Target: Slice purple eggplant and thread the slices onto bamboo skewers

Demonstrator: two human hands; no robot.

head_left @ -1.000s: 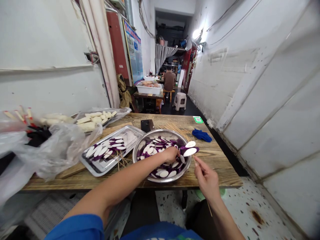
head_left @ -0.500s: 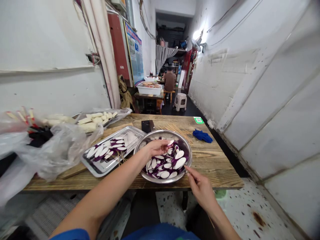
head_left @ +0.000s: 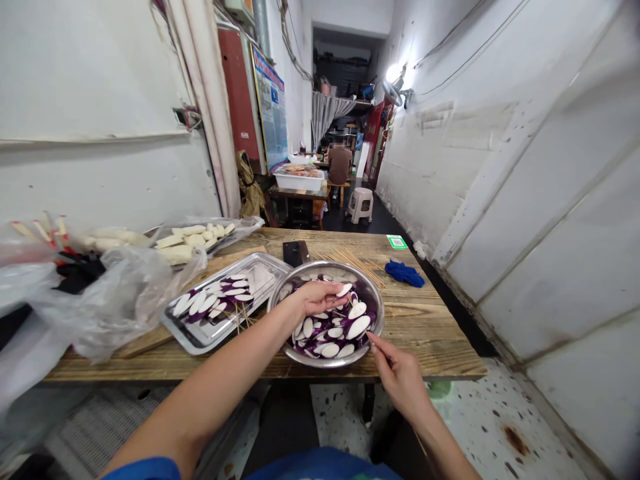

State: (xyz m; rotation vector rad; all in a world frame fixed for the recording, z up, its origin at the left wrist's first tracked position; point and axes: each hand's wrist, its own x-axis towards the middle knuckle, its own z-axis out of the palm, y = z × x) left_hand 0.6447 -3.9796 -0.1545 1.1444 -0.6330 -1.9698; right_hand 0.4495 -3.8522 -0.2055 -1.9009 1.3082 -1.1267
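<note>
- Wooden table [head_left: 425,333]: my work surface.
- Steel tray [head_left: 260,270], left of bowl: several skewered eggplant rows laid down, room left.
- Steel bowl [head_left: 376,303]: many loose eggplant slices [head_left: 330,331] remain.
- My left hand [head_left: 320,295]: over bowl, fingers pinching one slice [head_left: 343,289].
- My right hand [head_left: 400,373]: closed around a bamboo skewer [head_left: 374,340] at bowl's near rim.

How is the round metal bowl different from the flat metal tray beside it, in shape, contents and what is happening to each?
The bowl is round and deep; the tray is rectangular and shallow. The bowl holds loose eggplant slices; the tray holds slices already on thin sticks. The left hand picks a slice over the bowl and the right hand holds a stick at its rim; no hand touches the tray. Both are shiny metal and sit on the wooden table.
</note>
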